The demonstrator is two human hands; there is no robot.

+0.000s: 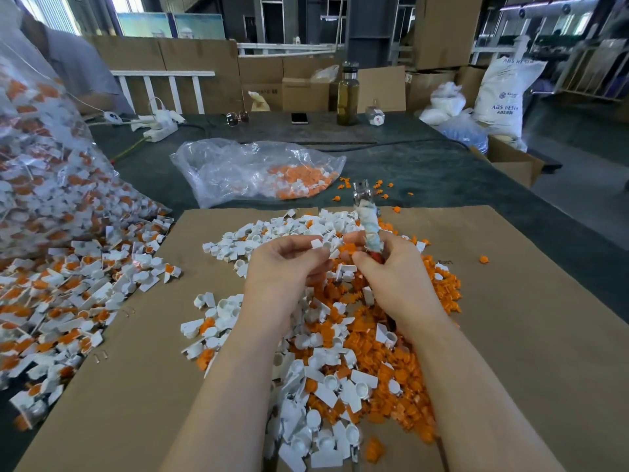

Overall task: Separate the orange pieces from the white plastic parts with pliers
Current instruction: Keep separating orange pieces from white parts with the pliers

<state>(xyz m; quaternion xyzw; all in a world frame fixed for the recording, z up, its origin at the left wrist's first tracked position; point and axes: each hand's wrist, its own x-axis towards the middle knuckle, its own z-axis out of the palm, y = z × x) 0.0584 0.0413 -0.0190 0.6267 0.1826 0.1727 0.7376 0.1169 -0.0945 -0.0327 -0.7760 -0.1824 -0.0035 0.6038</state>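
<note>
Above the middle of a cardboard sheet (510, 301), the right hand (391, 281) grips the pliers (369, 216), their long axis running away from the person, metal head pointing to the far side. Left hand (289, 264) fingers pinch a white plastic part (318, 243) just beside the cloth-wrapped handles. Loose white parts and orange pieces (391, 366) lie heaped under both forearms. Beyond, on the dark green surface (425, 165), lies a clear bag (252, 168); cardboard boxes (306, 93) and a bottle (348, 93) stand at the workshop's far edge.
</note>
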